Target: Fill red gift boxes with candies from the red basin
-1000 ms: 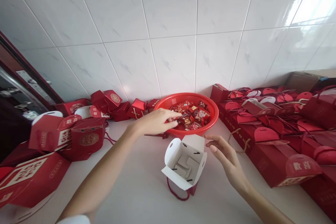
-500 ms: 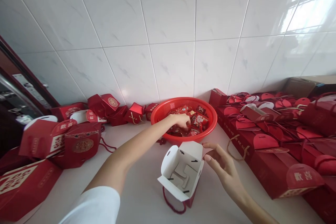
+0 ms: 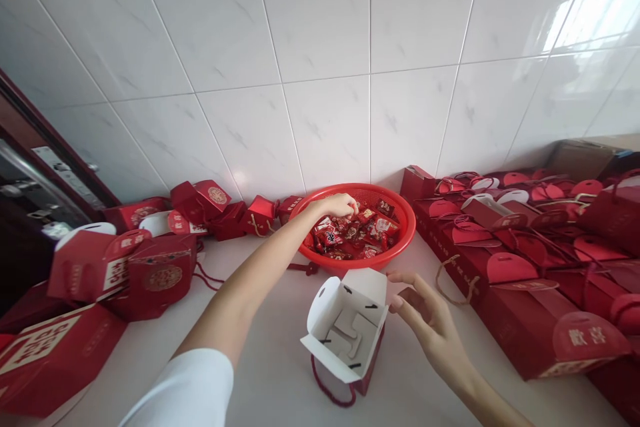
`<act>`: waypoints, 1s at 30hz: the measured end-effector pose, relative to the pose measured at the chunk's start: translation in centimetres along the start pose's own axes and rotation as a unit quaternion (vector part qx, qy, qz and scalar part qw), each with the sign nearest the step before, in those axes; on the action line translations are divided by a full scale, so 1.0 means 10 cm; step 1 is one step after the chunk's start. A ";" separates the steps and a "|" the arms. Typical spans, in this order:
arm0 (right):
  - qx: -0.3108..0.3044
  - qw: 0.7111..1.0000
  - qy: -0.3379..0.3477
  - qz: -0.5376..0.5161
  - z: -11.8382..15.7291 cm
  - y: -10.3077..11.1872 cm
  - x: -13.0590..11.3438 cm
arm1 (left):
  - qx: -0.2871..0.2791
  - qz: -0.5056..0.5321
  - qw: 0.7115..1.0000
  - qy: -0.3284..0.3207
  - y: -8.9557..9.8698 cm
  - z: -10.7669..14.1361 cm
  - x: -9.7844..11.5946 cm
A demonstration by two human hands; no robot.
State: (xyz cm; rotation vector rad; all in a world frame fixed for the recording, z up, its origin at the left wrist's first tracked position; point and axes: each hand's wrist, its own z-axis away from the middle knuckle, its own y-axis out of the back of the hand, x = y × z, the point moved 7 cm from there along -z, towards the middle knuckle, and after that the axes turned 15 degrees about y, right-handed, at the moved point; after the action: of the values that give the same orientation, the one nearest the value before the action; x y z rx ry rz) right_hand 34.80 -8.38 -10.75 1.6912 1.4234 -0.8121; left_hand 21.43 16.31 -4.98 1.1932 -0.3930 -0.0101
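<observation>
My left hand is over the far side of a red plastic basket, fingertips pinched together above wrapped sweets. Whatever it may hold is too small to make out. Below the basket stands an open red gift box with a white inside, its flaps spread and a dark red cord handle looped at the front. Only white card and dark cord ends show inside it. At the box's right side is my right hand, thumb and forefinger apart and curved, the forefinger's tip at the flap's edge.
Closed red gift boxes stand in rows on the right. More red boxes lie jumbled on the left. A tiled wall rises behind the white tabletop. A cardboard carton sits at the back right.
My left hand has risen a little from among the sweets towards the basket's far side, baring more of them. My right hand and the open box have hardly moved.
</observation>
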 end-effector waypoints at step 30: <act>-0.021 0.999 0.028 0.040 0.00 0.00 0.01 | 0.009 0.126 0.991 0.038 -0.08 -0.15 -0.19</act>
State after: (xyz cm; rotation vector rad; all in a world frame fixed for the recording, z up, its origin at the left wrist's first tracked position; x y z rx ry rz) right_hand 34.79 -8.29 -10.82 1.7379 1.3918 -0.6918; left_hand 20.26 17.73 -6.68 1.1509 -0.4752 0.2570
